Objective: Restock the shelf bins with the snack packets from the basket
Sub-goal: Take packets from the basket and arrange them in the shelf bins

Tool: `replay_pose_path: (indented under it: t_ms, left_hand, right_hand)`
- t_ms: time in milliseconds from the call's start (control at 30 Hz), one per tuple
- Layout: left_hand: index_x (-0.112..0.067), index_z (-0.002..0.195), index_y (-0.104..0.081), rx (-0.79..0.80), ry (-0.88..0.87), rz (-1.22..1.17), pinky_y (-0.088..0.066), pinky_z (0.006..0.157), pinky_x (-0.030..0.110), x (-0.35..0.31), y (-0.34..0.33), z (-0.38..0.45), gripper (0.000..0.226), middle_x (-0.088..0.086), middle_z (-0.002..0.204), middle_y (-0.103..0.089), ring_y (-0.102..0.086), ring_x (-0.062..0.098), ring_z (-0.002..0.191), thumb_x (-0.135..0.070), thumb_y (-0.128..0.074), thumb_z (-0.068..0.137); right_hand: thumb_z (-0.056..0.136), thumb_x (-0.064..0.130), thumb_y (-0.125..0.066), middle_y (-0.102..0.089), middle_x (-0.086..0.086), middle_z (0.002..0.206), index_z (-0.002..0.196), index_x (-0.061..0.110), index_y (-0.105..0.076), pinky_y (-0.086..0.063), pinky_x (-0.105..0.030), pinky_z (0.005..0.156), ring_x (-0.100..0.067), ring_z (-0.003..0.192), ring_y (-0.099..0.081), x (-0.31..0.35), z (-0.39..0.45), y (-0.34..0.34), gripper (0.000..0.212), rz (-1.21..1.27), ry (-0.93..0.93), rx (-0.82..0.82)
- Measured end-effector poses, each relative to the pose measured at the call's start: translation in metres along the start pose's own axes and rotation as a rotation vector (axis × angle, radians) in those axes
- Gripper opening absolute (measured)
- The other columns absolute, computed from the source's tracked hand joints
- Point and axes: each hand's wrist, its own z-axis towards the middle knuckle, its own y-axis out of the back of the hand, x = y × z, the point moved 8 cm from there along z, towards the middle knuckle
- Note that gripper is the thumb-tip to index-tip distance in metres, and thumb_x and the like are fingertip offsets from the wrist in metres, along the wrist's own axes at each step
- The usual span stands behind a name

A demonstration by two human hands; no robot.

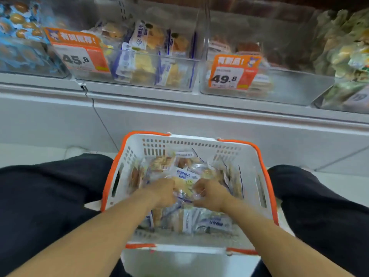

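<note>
A white basket (245, 162) with an orange rim stands on the floor between my knees, holding several clear snack packets with blue-and-white labels. My left hand (162, 191) and my right hand (210, 193) are both inside it, fingers curled on a bundle of snack packets (185, 185) at the middle. Above, a clear shelf bin (179, 82) holds the same kind of packets and carries a 45.8 price tag (79, 54). The bin to its right (289, 88) has a 49.8 price tag (232, 73) and reddish packets.
A grey shelf ledge (179, 108) runs across under the bins. Further bins stand at the far left, with blue packets (18, 37), and at the far right, with greenish packets (347, 48). My dark-trousered legs (50, 196) flank the basket on a pale floor.
</note>
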Motion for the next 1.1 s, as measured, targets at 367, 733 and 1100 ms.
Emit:
replay_pose_path:
  t_ms: [367, 733, 1100]
  left_hand:
    - [-0.022, 0.085, -0.058, -0.179, 0.041, 0.138, -0.035, 0.077, 0.03, 0.007, -0.057, 0.007, 0.011, -0.001, 0.106, -0.054, -0.051, 0.021, 0.105, -0.011, -0.057, 0.087]
    - [-0.02, 0.091, -0.059, -0.522, 0.105, -0.947, -0.051, 0.071, 0.025, 0.017, 0.013, 0.0, 0.014, -0.002, 0.09, -0.071, -0.068, 0.014, 0.086, -0.03, -0.068, 0.092]
    - [-0.017, 0.094, -0.071, -0.488, -0.082, -1.224, -0.057, 0.086, 0.047, -0.044, 0.063, -0.024, 0.009, -0.006, 0.088, -0.077, -0.075, 0.028, 0.073, -0.022, -0.074, 0.087]
  right_hand:
    - [0.083, 0.03, -0.074, -0.053, -0.002, 0.094, 0.105, 0.012, -0.056, -0.048, -0.032, 0.081, -0.019, 0.087, -0.052, -0.038, -0.002, -0.107, 0.033, 0.06, -0.231, 0.13]
    - [0.091, 0.01, -0.069, -0.072, -0.008, 0.091, 0.086, 0.011, -0.062, -0.055, -0.034, 0.068, -0.02, 0.081, -0.068, -0.034, 0.006, -0.02, 0.008, 0.881, -0.268, 0.068]
    - [0.088, 0.025, -0.076, -0.071, -0.009, 0.083, 0.102, 0.009, -0.061, -0.049, -0.033, 0.059, -0.017, 0.066, -0.062, 0.004, -0.034, 0.1, 0.025, 0.931, -0.02, -0.356]
